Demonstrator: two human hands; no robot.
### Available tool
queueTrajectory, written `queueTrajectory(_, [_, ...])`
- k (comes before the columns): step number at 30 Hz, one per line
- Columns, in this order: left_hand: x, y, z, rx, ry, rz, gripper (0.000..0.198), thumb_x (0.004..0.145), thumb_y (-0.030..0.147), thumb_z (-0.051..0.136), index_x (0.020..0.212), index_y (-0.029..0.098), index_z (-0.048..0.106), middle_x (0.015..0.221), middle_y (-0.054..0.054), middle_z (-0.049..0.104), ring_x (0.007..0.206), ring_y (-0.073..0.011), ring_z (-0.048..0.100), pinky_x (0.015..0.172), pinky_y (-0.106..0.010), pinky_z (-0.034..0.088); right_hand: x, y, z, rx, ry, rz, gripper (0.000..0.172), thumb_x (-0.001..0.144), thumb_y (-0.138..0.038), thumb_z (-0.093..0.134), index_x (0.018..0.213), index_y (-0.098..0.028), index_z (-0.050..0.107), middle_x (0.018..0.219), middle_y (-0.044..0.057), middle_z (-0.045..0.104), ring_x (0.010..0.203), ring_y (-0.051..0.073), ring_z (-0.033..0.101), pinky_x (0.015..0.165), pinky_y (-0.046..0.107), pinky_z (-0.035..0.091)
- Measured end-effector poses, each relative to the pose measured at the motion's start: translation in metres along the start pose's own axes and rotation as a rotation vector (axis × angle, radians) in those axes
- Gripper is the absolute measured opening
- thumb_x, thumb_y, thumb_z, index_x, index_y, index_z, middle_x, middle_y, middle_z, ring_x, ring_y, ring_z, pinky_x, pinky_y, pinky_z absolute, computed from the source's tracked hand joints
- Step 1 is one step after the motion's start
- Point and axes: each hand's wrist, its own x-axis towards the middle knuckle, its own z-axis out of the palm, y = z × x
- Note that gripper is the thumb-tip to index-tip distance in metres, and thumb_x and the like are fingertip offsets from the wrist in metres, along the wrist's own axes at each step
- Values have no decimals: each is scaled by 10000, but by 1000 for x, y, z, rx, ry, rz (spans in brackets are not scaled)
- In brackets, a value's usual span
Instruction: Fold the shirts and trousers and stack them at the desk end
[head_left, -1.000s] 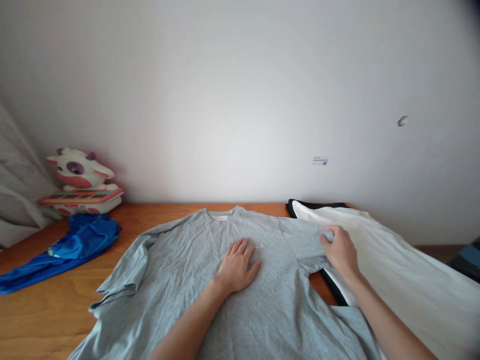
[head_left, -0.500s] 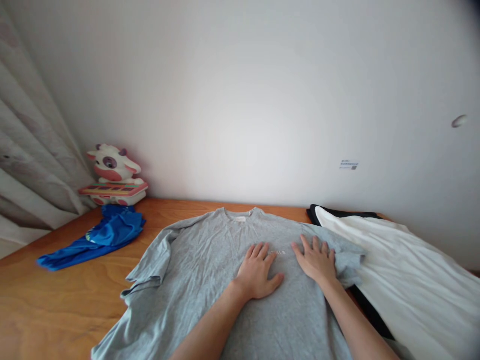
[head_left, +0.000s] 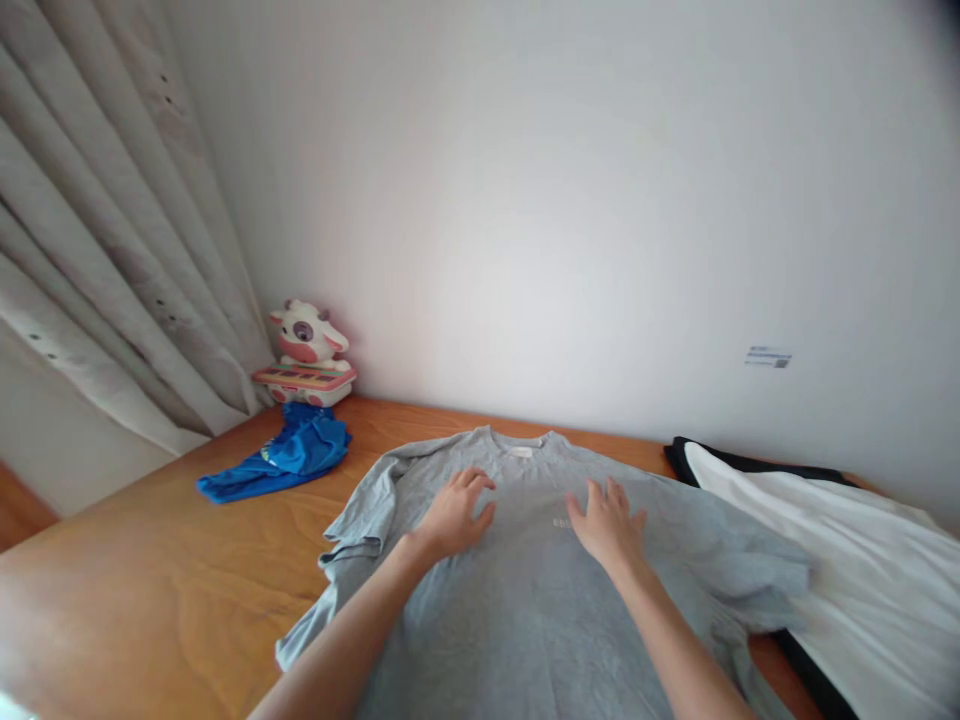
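Observation:
A grey short-sleeved T-shirt (head_left: 517,600) lies spread on the wooden table, its collar toward the wall and small pale lettering on the chest. Over the chest's left part is my left hand (head_left: 454,515), fingers apart and slightly bent. My right hand (head_left: 609,525) is over the chest beside the lettering and partly covers it, its fingers spread. Neither hand grips any cloth. Whether the fingertips touch the shirt or hover just above it, I cannot tell. The shirt's right sleeve reaches the white garment (head_left: 847,540).
A blue garment (head_left: 292,455) lies crumpled on the wooden tabletop (head_left: 150,580) at left, in front of a cow-shaped toy keyboard (head_left: 307,355). Black cloth (head_left: 787,467) shows under the white garment. A pale curtain (head_left: 112,220) hangs at left, and a wall (head_left: 525,200) stands behind.
My left hand has moved left across the shirt, away from the lettering. My right hand has shifted inward to the lettering. The shirt's right sleeve is more spread out. The view has turned left.

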Motion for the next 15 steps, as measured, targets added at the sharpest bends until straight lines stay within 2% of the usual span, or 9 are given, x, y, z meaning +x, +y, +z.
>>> queueTrajectory(4, [-46,-72,-56,259,-122,-65,301,968,332,506,1215,215,633,1283,-116,642,1200,-294,597,1083,-485,445,-5,-9,27,24,79,-53,557,1027,-422,336,1464,-122,505,1583,234,419,1493,363,342,1135,664,273])
queueTrajectory(5, [-57,-88,-68,308,-121,-106,316,965,346,507,1226,217,630,1302,-122,635,1216,-301,586,1085,-485,440,-5,-6,35,32,99,-68,552,1020,-412,344,1451,-110,512,1561,239,448,1469,363,383,1139,640,279])
queueTrajectory(7, [-75,-114,-90,416,-63,-281,369,936,390,536,1244,208,625,1326,-150,618,1236,-332,568,1056,-496,449,-5,1,48,58,134,-94,534,1003,-397,367,1412,-97,535,1502,240,514,1391,365,483,1132,602,303])
queueTrajectory(9, [-86,-133,-106,445,-55,-532,425,893,495,571,1172,186,658,1235,-167,653,1183,-363,595,984,-488,480,-3,8,57,89,180,-114,503,983,-390,394,1362,-105,562,1449,222,568,1314,362,551,1118,583,322])
queueTrajectory(11, [-90,-145,-116,362,-160,-716,454,842,611,589,945,184,705,982,-128,708,1006,-347,669,861,-427,520,-1,12,63,109,231,-134,470,962,-392,422,1307,-119,588,1404,208,603,1270,363,580,1103,574,336])
queueTrajectory(13, [-89,-152,-120,244,-291,-767,442,800,638,620,712,208,676,736,-53,684,798,-283,697,718,-338,524,1,15,66,122,277,-152,441,946,-399,437,1259,-139,604,1365,200,628,1230,365,602,1083,566,351])
queueTrajectory(15, [-83,-157,-123,189,-331,-764,357,776,553,668,643,223,652,651,-9,669,686,-232,690,616,-280,500,2,17,69,144,321,-172,411,937,-402,434,1219,-161,610,1327,189,650,1195,362,618,1062,558,364])
